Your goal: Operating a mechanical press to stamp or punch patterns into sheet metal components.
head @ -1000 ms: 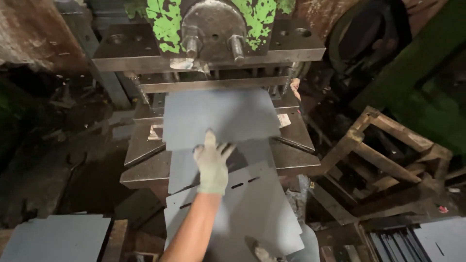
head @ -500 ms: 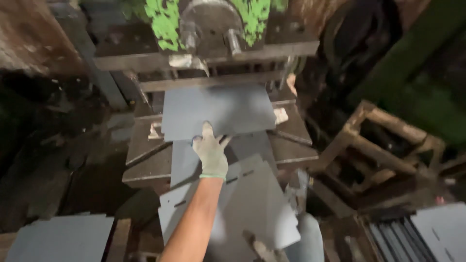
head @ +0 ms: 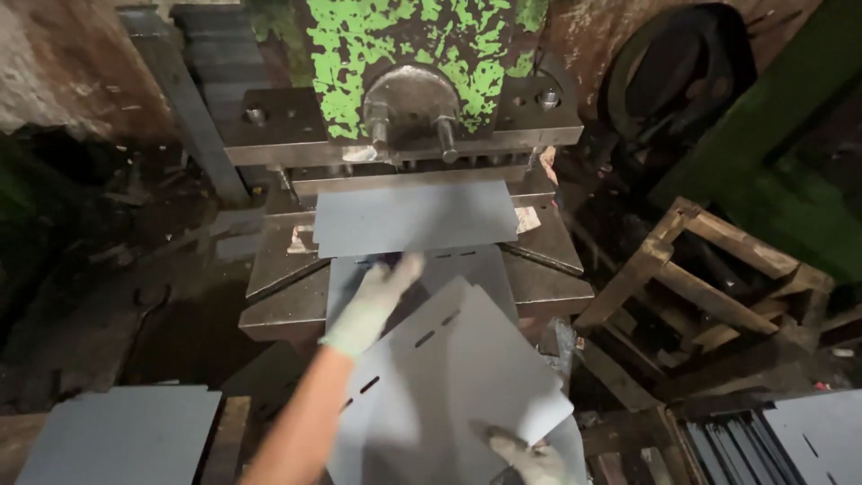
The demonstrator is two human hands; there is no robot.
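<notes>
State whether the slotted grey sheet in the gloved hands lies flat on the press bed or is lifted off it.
Lifted. The slotted grey sheet sits skewed and tilted above another sheet, held by the left hand and right hand.

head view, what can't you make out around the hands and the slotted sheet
- Right hand: cut off by the bottom edge; its grip on the slotted sheet is unclear.
- Left hand: motion blur smears the fingers, so contact with the sheet is uncertain.
- Press: the die under the flat sheet is covered by it.
- Stack at lower left: cut off by the bottom edge.
</notes>
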